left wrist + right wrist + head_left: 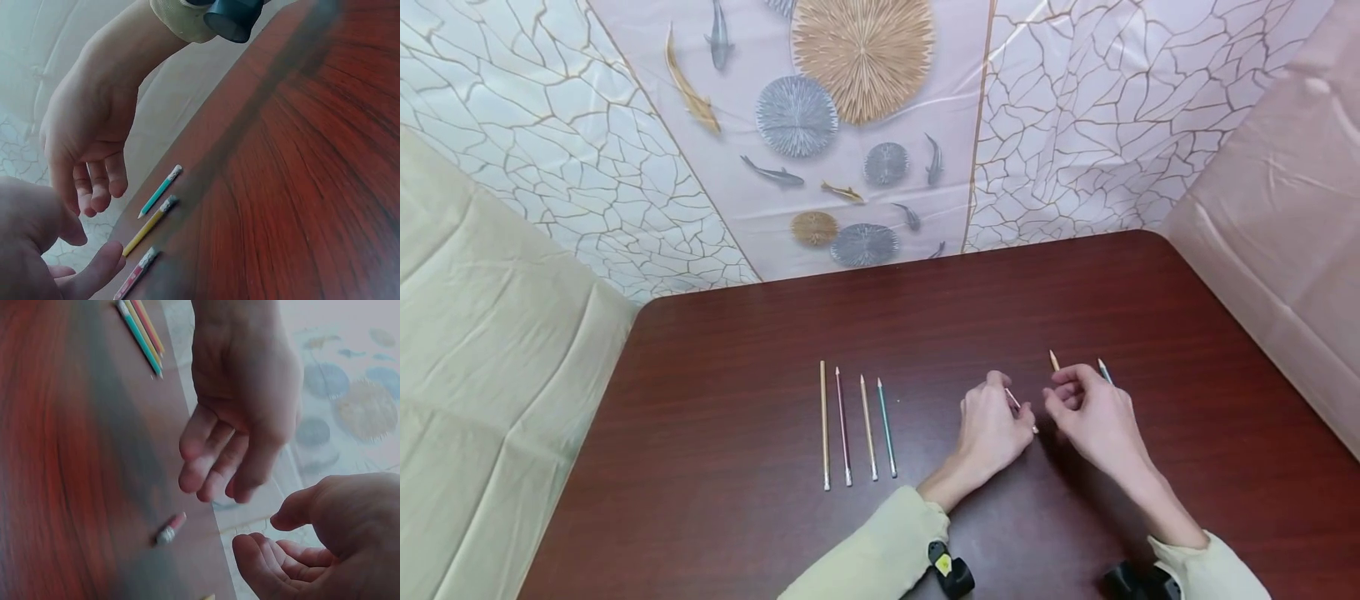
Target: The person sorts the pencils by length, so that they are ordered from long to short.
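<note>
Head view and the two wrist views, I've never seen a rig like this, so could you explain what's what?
No robot here: just a person's left hand and right hand. The wide picture comes from a camera on the person's head, looking forward and down. The two close ones come from black wrist cameras, each watching that hand's work. On the brown table, left of the hands, there's a row: a long gold pencil, a maroon pencil, a shorter gold pencil and a teal pencil. Three more lie by the hands: a pink pencil, a yellow pencil and a second teal pencil. Neither hand seems to hold anything; both look relaxed.
</note>
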{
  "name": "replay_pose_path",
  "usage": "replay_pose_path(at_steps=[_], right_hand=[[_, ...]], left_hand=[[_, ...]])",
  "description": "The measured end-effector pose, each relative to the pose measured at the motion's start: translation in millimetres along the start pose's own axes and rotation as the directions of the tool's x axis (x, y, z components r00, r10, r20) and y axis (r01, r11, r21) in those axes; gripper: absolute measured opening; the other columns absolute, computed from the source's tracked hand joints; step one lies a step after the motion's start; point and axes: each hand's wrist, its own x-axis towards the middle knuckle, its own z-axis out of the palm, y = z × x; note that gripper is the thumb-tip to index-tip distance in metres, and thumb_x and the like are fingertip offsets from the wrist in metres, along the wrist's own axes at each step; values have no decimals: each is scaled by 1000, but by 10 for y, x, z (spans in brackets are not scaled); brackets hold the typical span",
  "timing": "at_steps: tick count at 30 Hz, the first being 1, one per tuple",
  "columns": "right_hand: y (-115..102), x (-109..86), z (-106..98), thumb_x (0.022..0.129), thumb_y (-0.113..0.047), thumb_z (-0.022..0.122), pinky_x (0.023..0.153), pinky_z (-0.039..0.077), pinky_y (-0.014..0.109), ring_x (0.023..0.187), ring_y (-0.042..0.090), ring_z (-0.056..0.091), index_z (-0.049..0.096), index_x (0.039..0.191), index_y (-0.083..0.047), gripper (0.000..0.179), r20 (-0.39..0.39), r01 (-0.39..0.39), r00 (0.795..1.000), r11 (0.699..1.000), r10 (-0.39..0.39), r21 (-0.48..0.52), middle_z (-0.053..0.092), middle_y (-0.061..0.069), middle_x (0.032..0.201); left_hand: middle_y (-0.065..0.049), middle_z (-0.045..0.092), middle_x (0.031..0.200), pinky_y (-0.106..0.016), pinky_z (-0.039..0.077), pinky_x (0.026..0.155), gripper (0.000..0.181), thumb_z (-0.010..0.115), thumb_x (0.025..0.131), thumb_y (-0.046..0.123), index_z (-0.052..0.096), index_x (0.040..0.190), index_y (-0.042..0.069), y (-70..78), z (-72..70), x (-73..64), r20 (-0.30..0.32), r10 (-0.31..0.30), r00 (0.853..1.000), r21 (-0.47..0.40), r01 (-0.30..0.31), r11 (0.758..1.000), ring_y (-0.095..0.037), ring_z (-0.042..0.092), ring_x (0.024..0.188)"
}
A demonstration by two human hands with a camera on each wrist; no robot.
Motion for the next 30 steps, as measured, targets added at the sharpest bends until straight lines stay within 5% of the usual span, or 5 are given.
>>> replay_pose_path(at_steps=[12,30], right_hand=[[187,-12,-106,90,-3,65,43,48,23,48,1,59,60,107,7,20,3,-77,997,994,77,77,67,14,82],[457,-40,-263,89,-4,65,47,45,17,45,-4,56,59,110,5,24,-61,-79,995,997,79,-6,69,16,82]], left_hand=[[6,64,73,-25,49,64,29,77,80,18,62,102,5,115,151,36,37,-26,999,0,26,1000,-12,62,65],[11,57,69,-25,47,67,32,79,78,20,62,103,8,260,302,116,63,-34,997,40,32,999,-13,62,69]])
